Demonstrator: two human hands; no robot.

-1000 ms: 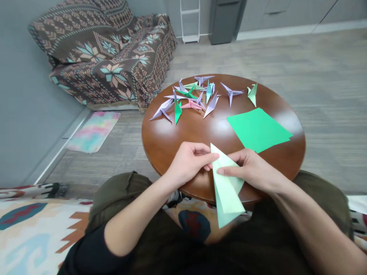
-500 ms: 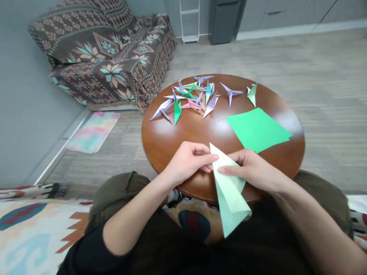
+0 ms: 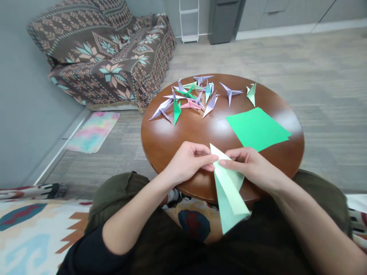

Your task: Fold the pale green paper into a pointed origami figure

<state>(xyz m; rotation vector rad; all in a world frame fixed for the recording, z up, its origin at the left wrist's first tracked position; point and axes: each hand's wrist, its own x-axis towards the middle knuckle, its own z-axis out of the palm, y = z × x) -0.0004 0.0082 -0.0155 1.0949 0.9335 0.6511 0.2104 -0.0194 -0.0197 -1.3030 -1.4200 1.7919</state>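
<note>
The left hand (image 3: 195, 162) pinches a folded pale green paper (image 3: 229, 194) close to its pointed top, with the thumb on the front. The right hand (image 3: 248, 164) pinches the same paper just beside that thumb; I can't tell what its hidden fingertips do behind it. So the paper is right between the two hands. Its wide end hangs below the grip, past the near edge of the brown table (image 3: 163, 141).

The paper looks thin and very light. It should bend easily and keep a crease, but a hard tug could rip it or crumple it. The best place to hold seems to be near the point, where the layers should be stiffer. The loose part under the hands is probably floppy.

Flat bright green sheets (image 3: 259, 130) lie just beyond the right hand. Folded paper birds (image 3: 189, 94) sit farther off, past both hands.
</note>
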